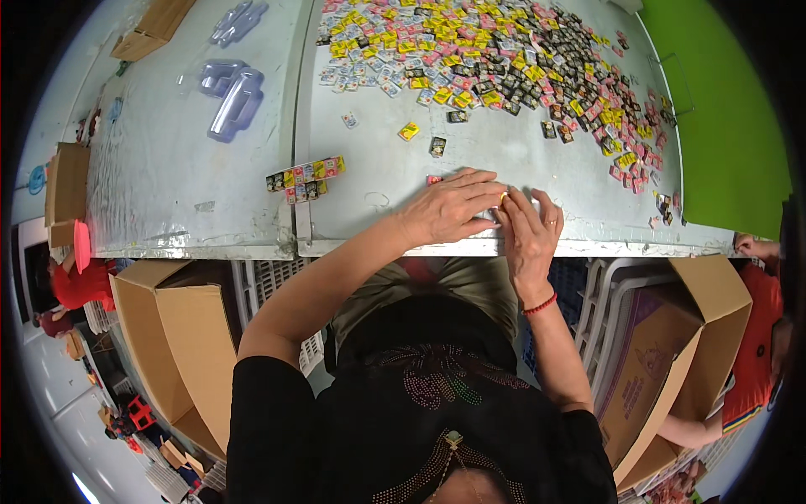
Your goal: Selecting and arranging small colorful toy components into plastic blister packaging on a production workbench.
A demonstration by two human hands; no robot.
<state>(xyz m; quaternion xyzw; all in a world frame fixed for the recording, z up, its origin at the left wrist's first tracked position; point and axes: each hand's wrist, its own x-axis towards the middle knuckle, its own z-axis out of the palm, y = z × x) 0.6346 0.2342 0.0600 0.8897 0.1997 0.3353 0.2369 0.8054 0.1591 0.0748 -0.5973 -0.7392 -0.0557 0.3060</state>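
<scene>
My left hand [457, 207] lies low over the table near its front edge, its fingers and thumb curved around small flat packets that it mostly hides. One pink-red packet [434, 179] peeks out beside its knuckles. Against its fingertips, my right hand [533, 228] pinches a small packet [504, 200] with a bit of yellow showing. To the left, a block of joined rows of packets [306, 178] in black, yellow and pink lies across the seam. A black packet [438, 147], a yellow packet [409, 131] and a pale packet [350, 120] lie singly beyond my hands.
A wide spread of loose packets [470, 50] covers the far table. Clear plastic trays [235, 101] lie at far left. Open cardboard boxes stand below the edge, left [197, 336] and right [663, 361]. A green panel [722, 109] borders the right; a person in red [756, 336] is nearby.
</scene>
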